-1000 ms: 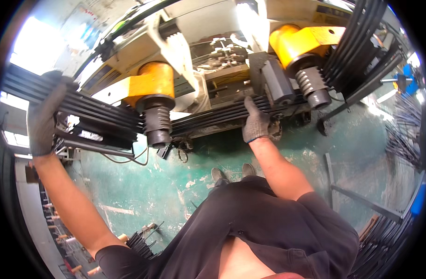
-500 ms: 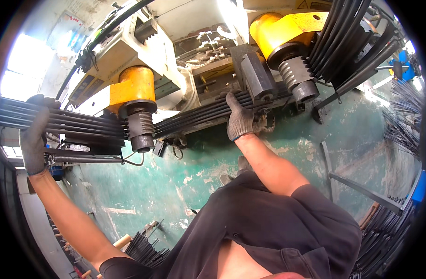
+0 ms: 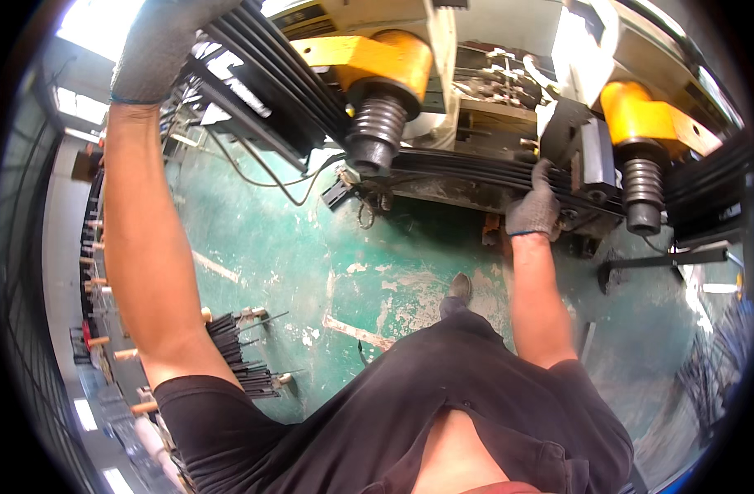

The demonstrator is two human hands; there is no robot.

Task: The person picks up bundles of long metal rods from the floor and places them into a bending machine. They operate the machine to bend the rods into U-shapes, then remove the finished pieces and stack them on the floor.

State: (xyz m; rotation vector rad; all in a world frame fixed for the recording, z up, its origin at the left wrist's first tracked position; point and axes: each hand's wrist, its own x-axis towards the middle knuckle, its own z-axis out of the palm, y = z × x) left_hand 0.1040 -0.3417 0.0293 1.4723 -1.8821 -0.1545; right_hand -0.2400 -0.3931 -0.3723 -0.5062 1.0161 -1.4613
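Several long black rods [image 3: 484, 170] run side by side across the machine and bend upward at the left. My left hand [image 3: 158, 53], in a grey knit glove, grips the raised left rods [image 3: 274, 70]; the picture's edge partly cuts off its fingers. My right hand [image 3: 536, 211], gloved alike, is closed round the middle stretch, thumb on the near side and fingers over the far side. Beside the left bend stands a grooved steel roller [image 3: 375, 128] under a yellow arm [image 3: 344, 59]. Right of my right hand are a dark clamp block [image 3: 595, 156] and another grooved roller [image 3: 643, 185].
Loose black rods lie on racks at the lower left [image 3: 241, 358] and far right [image 3: 714, 362]. A cable [image 3: 266, 185] hangs below the left arm. A dark bar [image 3: 665, 259] juts out at the right. Underfoot is a worn green floor [image 3: 311, 272].
The view has turned and tilted, so the machine sits farther right and the left rods look steeper. Both hands stay on the rods; the right hand's thumb still points up.
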